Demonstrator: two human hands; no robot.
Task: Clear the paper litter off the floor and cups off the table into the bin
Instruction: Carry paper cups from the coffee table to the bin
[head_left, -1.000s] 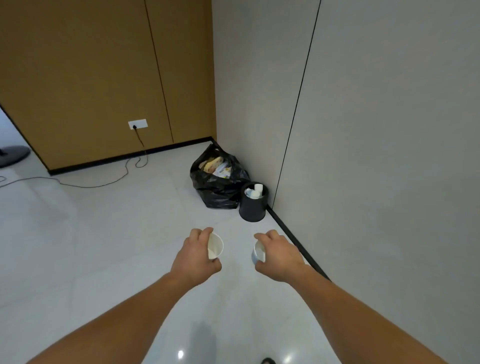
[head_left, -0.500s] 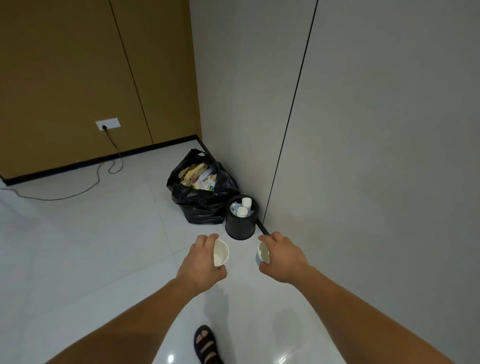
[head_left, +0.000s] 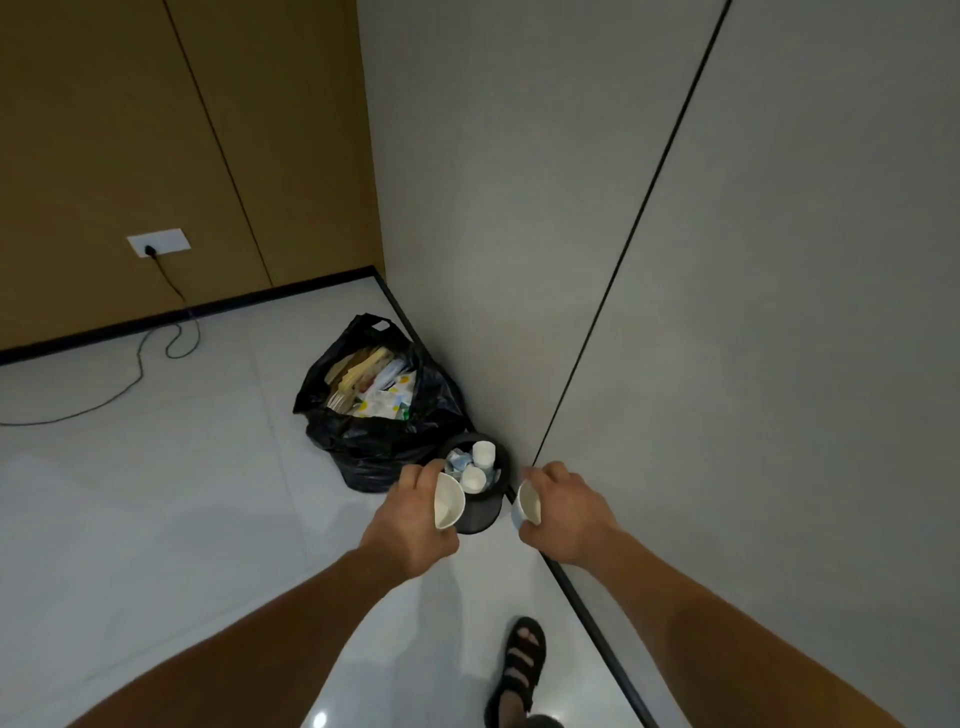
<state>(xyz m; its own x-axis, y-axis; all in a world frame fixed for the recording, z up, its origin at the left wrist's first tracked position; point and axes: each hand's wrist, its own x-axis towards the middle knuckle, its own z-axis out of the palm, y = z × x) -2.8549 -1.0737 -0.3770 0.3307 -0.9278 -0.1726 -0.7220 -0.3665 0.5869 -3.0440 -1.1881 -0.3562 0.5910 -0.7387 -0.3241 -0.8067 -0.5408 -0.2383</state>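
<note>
White cup (head_left: 448, 501) tilted, second cup (head_left: 527, 507) tilted, flanking part-filled black bin (head_left: 480, 517)

Left hand (head_left: 410, 522) and right hand (head_left: 569, 514) have brought the cups (head_left: 448, 501) closer — now flanking the bin (head_left: 480, 517).

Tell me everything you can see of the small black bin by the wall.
The bin is a small, round, matt black tub, plastic by its look, lidless and upright on the pale floor at the foot of the grey wall. A black rubbish bag sits close against its far left side. It is nearly full of white paper cups and crumpled paper. The cup in the left hand overlaps its near rim; contact cannot be told.
</note>
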